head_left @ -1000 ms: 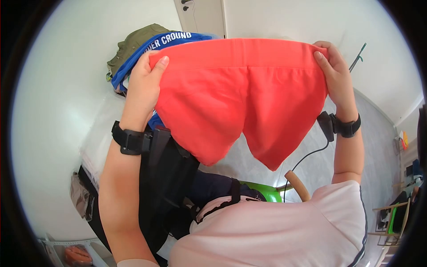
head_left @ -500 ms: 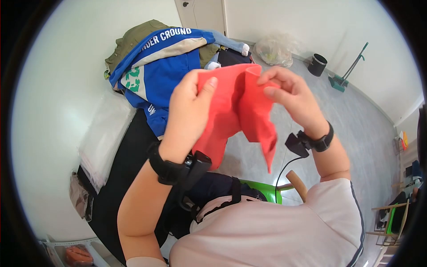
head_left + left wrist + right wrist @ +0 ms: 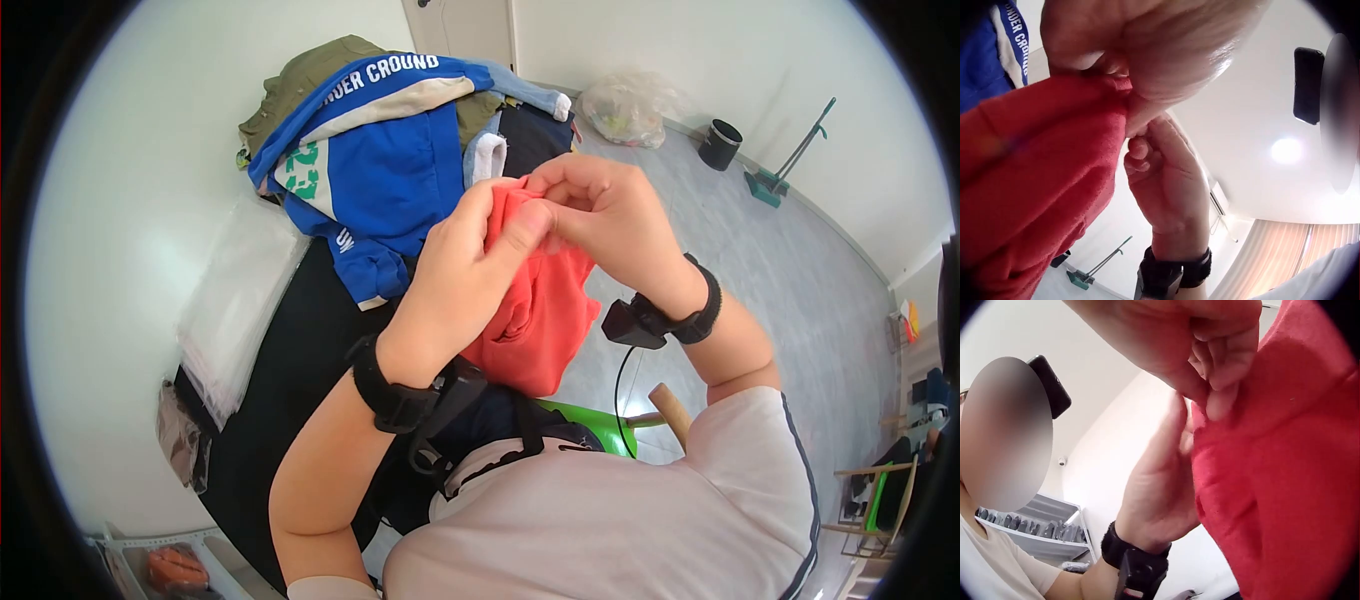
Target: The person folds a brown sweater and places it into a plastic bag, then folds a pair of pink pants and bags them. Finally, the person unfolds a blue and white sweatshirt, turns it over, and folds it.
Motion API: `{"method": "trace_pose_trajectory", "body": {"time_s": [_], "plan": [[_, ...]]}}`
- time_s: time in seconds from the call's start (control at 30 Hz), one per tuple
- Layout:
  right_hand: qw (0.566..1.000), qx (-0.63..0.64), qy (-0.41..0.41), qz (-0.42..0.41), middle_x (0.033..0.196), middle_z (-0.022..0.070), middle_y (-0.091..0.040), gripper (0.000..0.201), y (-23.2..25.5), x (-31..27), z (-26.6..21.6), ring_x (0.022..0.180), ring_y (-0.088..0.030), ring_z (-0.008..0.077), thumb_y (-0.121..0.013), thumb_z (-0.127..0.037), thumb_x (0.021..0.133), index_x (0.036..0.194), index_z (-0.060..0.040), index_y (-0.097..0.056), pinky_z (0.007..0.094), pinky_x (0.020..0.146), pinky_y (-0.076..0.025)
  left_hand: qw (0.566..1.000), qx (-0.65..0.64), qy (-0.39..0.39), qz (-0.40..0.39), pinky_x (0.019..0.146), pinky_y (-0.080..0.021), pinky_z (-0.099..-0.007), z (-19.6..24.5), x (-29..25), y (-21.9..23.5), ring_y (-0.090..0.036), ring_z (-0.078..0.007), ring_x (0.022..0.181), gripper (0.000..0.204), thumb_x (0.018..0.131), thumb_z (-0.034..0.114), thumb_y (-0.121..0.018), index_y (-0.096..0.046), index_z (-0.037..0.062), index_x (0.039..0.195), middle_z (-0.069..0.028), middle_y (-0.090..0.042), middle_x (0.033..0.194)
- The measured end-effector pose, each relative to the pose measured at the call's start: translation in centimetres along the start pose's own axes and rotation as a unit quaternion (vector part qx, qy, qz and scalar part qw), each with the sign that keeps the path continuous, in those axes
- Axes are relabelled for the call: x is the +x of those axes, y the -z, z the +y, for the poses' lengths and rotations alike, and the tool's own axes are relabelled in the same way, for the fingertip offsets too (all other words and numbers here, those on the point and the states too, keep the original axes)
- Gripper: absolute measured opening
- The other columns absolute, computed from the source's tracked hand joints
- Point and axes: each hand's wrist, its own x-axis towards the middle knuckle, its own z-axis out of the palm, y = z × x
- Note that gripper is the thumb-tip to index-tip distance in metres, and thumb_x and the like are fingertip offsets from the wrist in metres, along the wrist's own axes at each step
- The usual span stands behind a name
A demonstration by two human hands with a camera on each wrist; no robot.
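Observation:
A pair of red shorts (image 3: 540,320) hangs folded together from both hands in the head view, its waistband gathered at the top. My left hand (image 3: 465,265) grips the waistband's left side, with the thumb lying over the cloth. Close against it, my right hand (image 3: 615,225) pinches the waistband edge between thumb and fingers. In the left wrist view the shorts (image 3: 1041,169) drop away from the meeting fingertips. The right wrist view shows the right thumb and fingers nipping the red cloth (image 3: 1285,456), with the left hand (image 3: 1160,481) just behind.
A heap of clothes with a blue sweatshirt (image 3: 390,180) on top lies beyond the hands on a black surface (image 3: 290,370). Clear plastic bags (image 3: 240,310) lie to its left. A green stool (image 3: 600,425), black bin (image 3: 720,145) and green dustpan (image 3: 768,188) stand on the floor.
The shorts were stretched wide between both hands; the hands have come together, folding them in half. The right hand has moved left to meet the left hand at the waistband.

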Motion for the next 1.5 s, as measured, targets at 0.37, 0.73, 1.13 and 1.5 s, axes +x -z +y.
{"method": "trace_pose_trajectory", "body": {"time_s": [0.37, 0.73, 1.13, 1.5], "plan": [[0.968, -0.128, 0.214, 0.02, 0.103, 0.0057, -0.064, 0.014, 8.8, -0.8, 2.5, 0.094, -0.06, 0.0171, -0.066, -0.002, 0.077, 0.091, -0.006, -0.066, 0.0302, 0.08, -0.047, 0.996, -0.081, 0.047, -0.012, 0.08, -0.045, -0.0227, -0.6, 0.1, 2.9, -0.055, -0.007, 0.088, 0.017, 0.092, 0.006, -0.055, -0.054, -0.0022, 0.107, -0.0034, -0.061, 0.097], [0.929, -0.263, 0.261, 0.027, 0.124, 0.0085, -0.056, 0.017, 5.8, -2.0, 5.6, 0.114, -0.05, 0.0296, -0.074, -0.005, 0.069, 0.081, -0.0079, -0.062, 0.0396, 0.094, -0.04, 0.993, -0.103, 0.061, -0.018, 0.092, -0.043, -0.0274, -0.8, 0.6, 3.8, -0.057, -0.0138, 0.103, 0.024, 0.094, 0.007, -0.051, -0.051, -0.0043, 0.115, -0.0101, -0.061, 0.113], [0.933, -0.242, 0.265, 0.008, 0.095, 0.0058, -0.059, 0.018, 6.3, -1.7, 5.5, 0.091, -0.053, 0.0259, -0.063, 0.001, 0.079, 0.089, -0.0065, -0.051, 0.0387, 0.088, -0.041, 0.993, -0.109, 0.051, 0.003, 0.082, -0.045, -0.023, -1.6, 1.7, 3.5, -0.055, -0.0075, 0.09, 0.017, 0.093, 0.007, -0.054, -0.054, -0.0035, 0.107, -0.0049, -0.061, 0.099], [0.983, -0.096, 0.132, 0.079, 0.102, 0.0075, -0.054, 0.029, 3.1, -1.4, 5.6, 0.088, -0.054, 0.0192, -0.07, 0.0, 0.076, 0.097, -0.0053, -0.051, 0.03, 0.072, -0.049, 0.988, -0.105, 0.105, -0.047, 0.096, -0.039, -0.0279, -2.3, 1.4, 5.5, -0.054, -0.0134, 0.107, 0.029, 0.091, 0.01, -0.057, -0.051, -0.0026, 0.116, -0.0092, -0.059, 0.115]]}}
